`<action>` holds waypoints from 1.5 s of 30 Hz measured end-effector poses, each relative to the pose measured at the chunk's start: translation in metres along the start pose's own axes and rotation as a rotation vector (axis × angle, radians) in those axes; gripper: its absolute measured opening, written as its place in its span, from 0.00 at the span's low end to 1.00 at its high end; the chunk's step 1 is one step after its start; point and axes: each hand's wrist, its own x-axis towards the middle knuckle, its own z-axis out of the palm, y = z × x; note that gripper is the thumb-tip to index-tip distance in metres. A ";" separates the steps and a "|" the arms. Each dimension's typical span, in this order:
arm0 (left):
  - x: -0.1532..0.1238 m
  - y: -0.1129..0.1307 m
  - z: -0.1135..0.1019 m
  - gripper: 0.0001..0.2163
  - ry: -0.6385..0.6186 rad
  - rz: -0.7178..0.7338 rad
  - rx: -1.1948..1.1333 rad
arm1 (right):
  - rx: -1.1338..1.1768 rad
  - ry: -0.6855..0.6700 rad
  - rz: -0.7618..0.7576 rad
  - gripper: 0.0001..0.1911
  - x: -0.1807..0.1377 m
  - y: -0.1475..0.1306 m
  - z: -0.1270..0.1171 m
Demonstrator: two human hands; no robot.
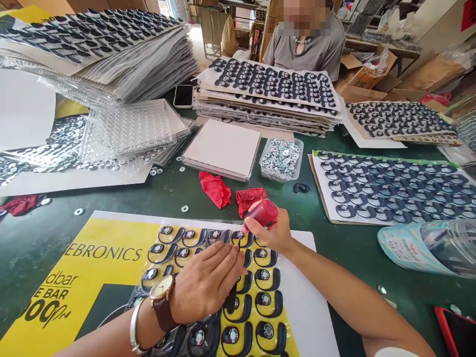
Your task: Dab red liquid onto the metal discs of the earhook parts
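My right hand is wrapped round a small red squeeze bottle, tipped nozzle-down over the top row of a sheet of black hook-shaped plastic parts. Each part carries a round silvery piece, and clear film covers the sheet. Wearing a watch and a bangle, my left hand is closed over the middle of the sheet. In it is a slim dark pointed tool, perhaps tweezers, mostly hidden by the fingers; its tip reaches toward the part under the nozzle.
Beneath lies a yellow printed board. Beyond it are red cloths, a clear tub of metal washers and tall stacks of filled sheets. A plastic bottle lies right, above a red-edged phone. Another person sits opposite.
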 end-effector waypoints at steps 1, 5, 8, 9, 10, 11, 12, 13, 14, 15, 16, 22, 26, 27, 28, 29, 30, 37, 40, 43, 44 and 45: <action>0.000 0.002 0.000 0.10 0.001 0.005 0.012 | -0.027 -0.001 -0.003 0.13 0.000 -0.001 0.000; 0.000 0.006 0.002 0.11 -0.011 0.032 0.039 | -0.103 -0.015 -0.033 0.12 0.002 -0.005 0.000; -0.001 0.006 0.004 0.11 0.016 0.037 0.048 | -0.127 -0.029 -0.064 0.13 0.002 -0.006 0.000; -0.001 0.006 0.004 0.11 0.022 0.037 0.048 | -0.128 -0.032 -0.072 0.13 0.002 -0.006 0.000; -0.001 0.006 0.005 0.11 0.024 0.038 0.047 | -0.127 -0.034 -0.078 0.13 0.002 -0.006 -0.001; -0.002 0.006 0.006 0.11 0.021 0.038 0.045 | -0.126 -0.035 -0.084 0.13 0.002 -0.006 -0.001; -0.002 0.006 0.006 0.11 0.017 0.037 0.042 | -0.125 -0.033 -0.089 0.13 0.002 -0.006 -0.001; -0.003 0.006 0.006 0.11 0.012 0.037 0.039 | -0.126 -0.029 -0.091 0.13 0.003 -0.006 -0.001; -0.004 0.007 0.006 0.11 0.006 0.034 0.037 | -0.131 -0.021 -0.090 0.13 0.003 -0.006 -0.001; -0.004 0.007 0.006 0.11 -0.001 0.032 0.034 | -0.137 -0.009 -0.087 0.13 0.003 -0.006 0.000; -0.004 0.007 0.006 0.11 -0.005 0.030 0.031 | -0.145 0.004 -0.079 0.13 0.004 -0.006 0.000; 0.001 0.005 0.004 0.12 0.017 0.030 0.021 | -0.127 0.044 -0.018 0.14 0.004 -0.005 0.001; 0.001 0.004 0.004 0.11 0.010 0.017 0.010 | -0.096 0.070 -0.020 0.14 0.003 -0.002 0.001; 0.001 0.004 0.004 0.11 0.010 0.014 0.006 | -0.089 0.082 -0.016 0.14 0.003 -0.001 0.000; 0.001 0.004 0.004 0.10 0.009 0.011 0.002 | -0.083 0.089 -0.007 0.15 0.003 -0.001 0.000; 0.001 0.004 0.004 0.10 0.010 0.011 -0.001 | -0.075 0.086 0.004 0.14 0.003 -0.001 0.000; 0.001 0.004 0.004 0.10 0.011 0.011 -0.004 | -0.064 0.076 0.013 0.14 0.003 -0.001 0.000; 0.001 0.004 0.005 0.10 0.009 0.013 -0.006 | -0.079 0.020 0.000 0.14 0.003 -0.003 0.000; 0.002 0.004 0.005 0.10 0.011 0.012 0.003 | -0.112 0.014 -0.013 0.13 0.003 -0.003 0.000; 0.002 0.004 0.005 0.10 0.014 0.013 0.007 | -0.136 0.032 -0.023 0.13 0.003 -0.004 0.001; 0.002 0.004 0.004 0.10 0.014 0.015 0.006 | -0.144 0.038 -0.023 0.13 0.003 -0.004 0.001; 0.002 0.004 0.004 0.10 0.011 0.016 0.002 | -0.149 0.042 -0.022 0.13 0.003 -0.004 0.001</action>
